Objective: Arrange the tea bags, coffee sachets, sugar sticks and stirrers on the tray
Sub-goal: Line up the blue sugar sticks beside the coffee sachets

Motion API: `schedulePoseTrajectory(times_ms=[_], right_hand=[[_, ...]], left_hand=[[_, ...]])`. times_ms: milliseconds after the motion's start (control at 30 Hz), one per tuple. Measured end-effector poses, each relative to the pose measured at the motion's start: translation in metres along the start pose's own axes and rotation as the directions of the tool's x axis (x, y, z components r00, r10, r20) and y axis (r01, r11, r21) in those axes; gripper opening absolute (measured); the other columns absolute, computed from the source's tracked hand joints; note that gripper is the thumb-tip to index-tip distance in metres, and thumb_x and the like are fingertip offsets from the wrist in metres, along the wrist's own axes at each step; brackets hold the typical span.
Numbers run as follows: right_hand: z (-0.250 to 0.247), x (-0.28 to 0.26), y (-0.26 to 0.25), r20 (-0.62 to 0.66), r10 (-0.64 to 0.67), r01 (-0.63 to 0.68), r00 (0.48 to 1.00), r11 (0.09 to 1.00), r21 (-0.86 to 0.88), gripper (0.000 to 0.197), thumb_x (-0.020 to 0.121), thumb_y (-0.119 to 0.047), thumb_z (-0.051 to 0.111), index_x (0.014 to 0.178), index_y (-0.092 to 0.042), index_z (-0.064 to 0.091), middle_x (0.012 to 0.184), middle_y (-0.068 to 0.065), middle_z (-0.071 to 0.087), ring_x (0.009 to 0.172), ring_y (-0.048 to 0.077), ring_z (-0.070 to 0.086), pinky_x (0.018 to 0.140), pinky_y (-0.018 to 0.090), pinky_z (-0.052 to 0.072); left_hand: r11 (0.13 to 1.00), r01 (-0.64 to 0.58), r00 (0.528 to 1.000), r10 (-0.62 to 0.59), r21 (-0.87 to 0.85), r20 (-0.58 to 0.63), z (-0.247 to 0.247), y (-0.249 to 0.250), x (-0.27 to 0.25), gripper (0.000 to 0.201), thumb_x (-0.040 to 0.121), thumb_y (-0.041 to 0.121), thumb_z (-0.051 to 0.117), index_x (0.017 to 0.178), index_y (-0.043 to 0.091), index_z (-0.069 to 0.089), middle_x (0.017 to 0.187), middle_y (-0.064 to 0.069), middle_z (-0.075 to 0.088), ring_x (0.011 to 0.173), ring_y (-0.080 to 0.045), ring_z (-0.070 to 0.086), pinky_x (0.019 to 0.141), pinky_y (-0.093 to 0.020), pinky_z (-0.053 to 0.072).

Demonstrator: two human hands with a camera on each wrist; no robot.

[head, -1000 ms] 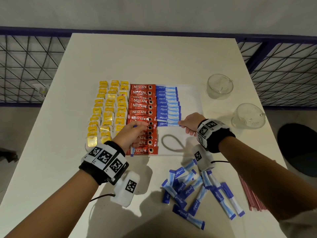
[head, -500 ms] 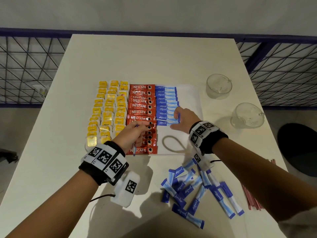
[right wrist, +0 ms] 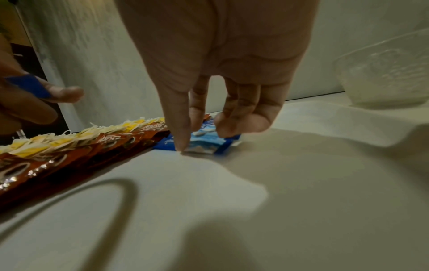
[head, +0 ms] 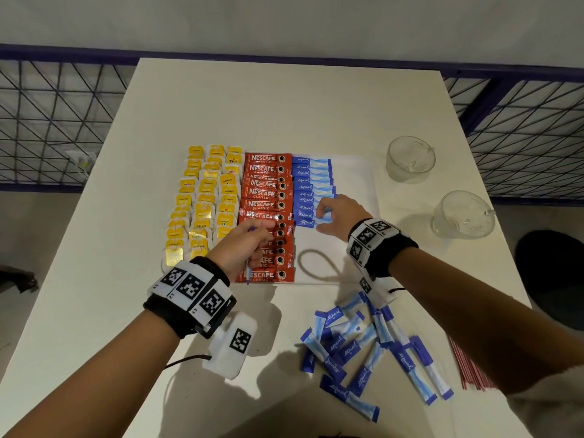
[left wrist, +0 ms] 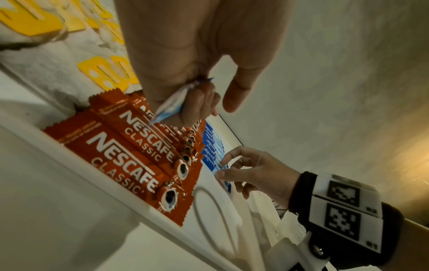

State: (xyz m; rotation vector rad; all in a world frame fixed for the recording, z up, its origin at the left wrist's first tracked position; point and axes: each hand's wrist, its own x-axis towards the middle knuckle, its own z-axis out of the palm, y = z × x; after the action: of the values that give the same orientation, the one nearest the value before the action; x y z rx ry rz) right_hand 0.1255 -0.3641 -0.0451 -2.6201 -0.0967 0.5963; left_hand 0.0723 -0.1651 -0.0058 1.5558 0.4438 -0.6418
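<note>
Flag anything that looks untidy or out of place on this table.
A heap of sugar sticks lies criss-crossed on the table, off the tray, unlike the neat column on it. Red stirrers also lie off the tray near the table edge.

"NESCAFE CLASSIC" on red coffee sachets (head: pixel 268 203); "equal" on blue sugar sticks (head: pixel 311 192).

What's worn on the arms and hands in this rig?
Both forearms are bare, no sleeves or gloves. Each wrist carries a black fabric band topped by white plates printed with black square fiducial tags. Under each wrist hangs a white camera housing with its own tag; a thin black cable runs from the left one. The right band matches.
</note>
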Motion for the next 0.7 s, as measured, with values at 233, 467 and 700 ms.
schedulePoseTrajectory(times_ms=[233, 467, 700], right_hand=[[-0.009, -0.014, -0.011, -0.014, -0.019, 0.021, 1.0, 0.994, 0.11, 0.02, 0.084, -0.03, 0.065, 0.092, -0.019, 0.051, 0.081, -0.008, 0.043, 0.083, 0.015, 0.046, 0.074, 0.025, 0.035], [-0.014, -0.059, -0.05, 0.425, -0.076, -0.212, 0.902, 0.779, 0.59, 0.017, 0.088, -0.036, 0.059, 0.085, -0.02, 0.054, 0.084, 0.003, 0.065, 0.069, 0.015, 0.061, 0.062, 0.024, 0.048], [-0.02, -0.073, -0.034, 0.328, -0.076, -0.162, 0.942, 0.752, 0.639, 0.011, 0.092, -0.014, 0.055, 0.081, -0.013, 0.054, 0.073, 0.006, 0.062, 0.056, 0.011, 0.053, 0.057, 0.02, 0.046]], left_hand=[[0.987, -0.076, 0.997, 0.074, -0.145, -0.015, 0.004, 0.003, -0.001, 0.031, 0.098, 0.0, 0.029, 0.12, 0.012, 0.047, 0.067, -0.003, 0.043, 0.057, -0.013, 0.04, 0.056, -0.023, 0.034], [0.947, -0.194, 0.978, 0.208, -0.256, 0.028, 0.024, 0.012, -0.003, 0.031, 0.103, 0.014, 0.027, 0.129, 0.016, 0.042, 0.103, 0.007, 0.064, 0.104, -0.016, 0.055, 0.088, -0.026, 0.044], [0.972, -0.23, 0.965, 0.223, 0.038, 0.135, 0.024, 0.008, -0.01, 0.029, 0.102, 0.029, 0.029, 0.113, 0.029, 0.056, 0.121, 0.006, 0.061, 0.119, -0.016, 0.049, 0.104, -0.034, 0.032]])
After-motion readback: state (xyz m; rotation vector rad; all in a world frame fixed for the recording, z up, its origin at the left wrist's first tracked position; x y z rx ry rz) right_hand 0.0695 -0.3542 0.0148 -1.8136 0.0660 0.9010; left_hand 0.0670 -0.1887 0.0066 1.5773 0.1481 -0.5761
